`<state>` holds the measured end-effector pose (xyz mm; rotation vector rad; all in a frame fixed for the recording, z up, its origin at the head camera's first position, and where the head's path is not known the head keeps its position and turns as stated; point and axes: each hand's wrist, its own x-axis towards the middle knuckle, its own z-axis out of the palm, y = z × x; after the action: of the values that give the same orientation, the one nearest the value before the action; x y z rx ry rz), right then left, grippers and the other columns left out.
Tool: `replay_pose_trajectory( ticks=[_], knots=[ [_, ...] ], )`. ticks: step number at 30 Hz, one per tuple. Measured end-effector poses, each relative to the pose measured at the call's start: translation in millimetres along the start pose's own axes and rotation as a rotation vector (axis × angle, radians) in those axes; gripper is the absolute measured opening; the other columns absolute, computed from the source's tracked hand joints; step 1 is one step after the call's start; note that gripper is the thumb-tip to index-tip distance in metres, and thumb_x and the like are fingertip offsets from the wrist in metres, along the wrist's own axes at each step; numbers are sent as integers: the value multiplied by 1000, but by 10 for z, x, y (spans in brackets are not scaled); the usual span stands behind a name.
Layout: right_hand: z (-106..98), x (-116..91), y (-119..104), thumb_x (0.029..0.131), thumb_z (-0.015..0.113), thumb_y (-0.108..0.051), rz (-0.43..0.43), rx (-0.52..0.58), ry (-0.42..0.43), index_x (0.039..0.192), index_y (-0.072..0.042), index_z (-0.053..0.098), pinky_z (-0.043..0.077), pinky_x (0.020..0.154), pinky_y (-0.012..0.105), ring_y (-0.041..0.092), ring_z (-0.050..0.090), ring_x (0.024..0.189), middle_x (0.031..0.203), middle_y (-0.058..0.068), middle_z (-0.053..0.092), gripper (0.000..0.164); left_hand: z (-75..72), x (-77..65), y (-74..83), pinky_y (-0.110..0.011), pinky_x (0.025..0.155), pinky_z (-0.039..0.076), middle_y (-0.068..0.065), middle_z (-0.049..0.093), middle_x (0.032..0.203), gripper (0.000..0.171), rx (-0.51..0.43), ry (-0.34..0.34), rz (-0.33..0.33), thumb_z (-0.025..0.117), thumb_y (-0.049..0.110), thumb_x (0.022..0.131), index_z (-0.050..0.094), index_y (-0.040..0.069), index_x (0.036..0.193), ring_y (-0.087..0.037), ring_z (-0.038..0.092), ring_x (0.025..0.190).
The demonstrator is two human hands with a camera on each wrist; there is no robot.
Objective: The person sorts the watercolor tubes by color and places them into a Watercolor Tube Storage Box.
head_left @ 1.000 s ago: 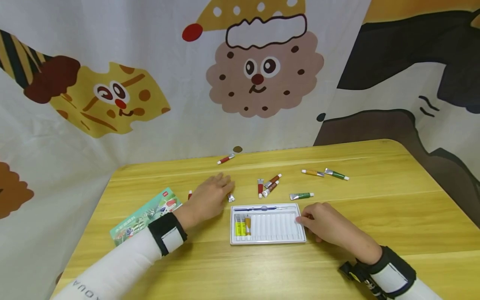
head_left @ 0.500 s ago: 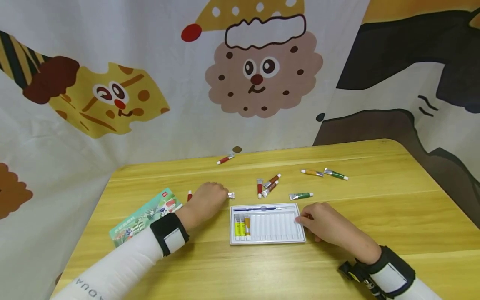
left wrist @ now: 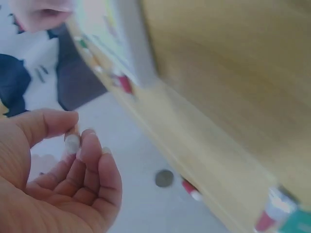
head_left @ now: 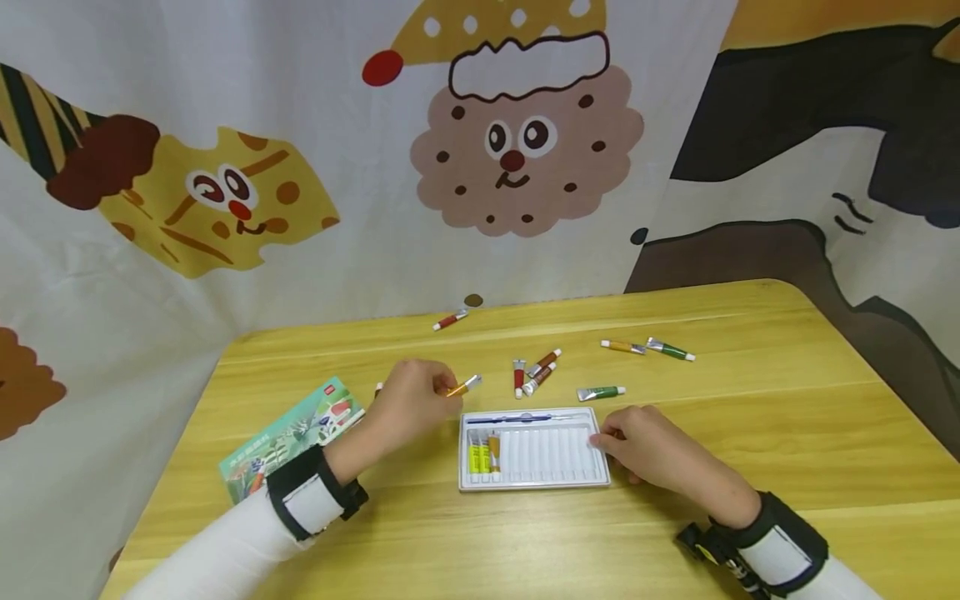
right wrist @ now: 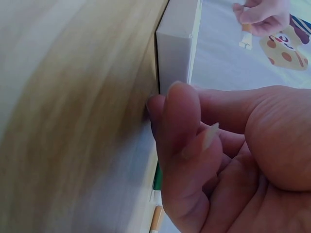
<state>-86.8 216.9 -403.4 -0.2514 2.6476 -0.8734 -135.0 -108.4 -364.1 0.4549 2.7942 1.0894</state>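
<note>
Lifted off the table, the orange paint tube (head_left: 465,387) is pinched by the left hand (head_left: 408,404); right hand (head_left: 648,446) grips tray (head_left: 555,482).

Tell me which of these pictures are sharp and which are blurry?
Head view: evenly lit and sharp, the white tray and scattered paint tubes crisp, edges bowed by a wide lens. Left wrist view: table edge smeared by motion, left hand clearer. Right wrist view: wood grain blurred, right hand close and large.
</note>
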Motion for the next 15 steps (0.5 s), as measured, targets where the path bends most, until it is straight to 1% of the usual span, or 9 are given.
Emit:
replay_pose_trajectory(
  ticks=[3,7,10,15],
  knots=[
    [7,4,-6,101,71,-16,3,1,-3,82,-14,68,39,45,25,14,54,46,62,0,54,20,15,-94,97,-24,49,33,0,59,67,6,-47,10,-8,81,6,85,75,7,84,-12,45,54],
    [2,-6,-9,101,71,-16,15,6,1,82,-13,68,40,45,26,15,55,46,63,1,54,19,103,-192,190,-23,48,30,2,53,61,5,-83,-11,-26,80,8,88,75,5,88,-10,42,50],
    [-4,-14,-8,101,71,-15,18,5,2,82,-13,68,40,45,26,15,55,46,63,1,54,19,194,-242,230,-23,46,29,4,49,58,6,-81,-36,-21,78,8,90,74,4,89,-9,40,48],
    [-9,-12,-9,101,70,-16,10,4,-1,82,-13,68,40,45,26,14,54,46,63,1,54,19,345,-283,251,-22,46,30,7,48,57,13,-65,-94,-11,78,10,91,70,6,82,-7,39,47]
  ],
)
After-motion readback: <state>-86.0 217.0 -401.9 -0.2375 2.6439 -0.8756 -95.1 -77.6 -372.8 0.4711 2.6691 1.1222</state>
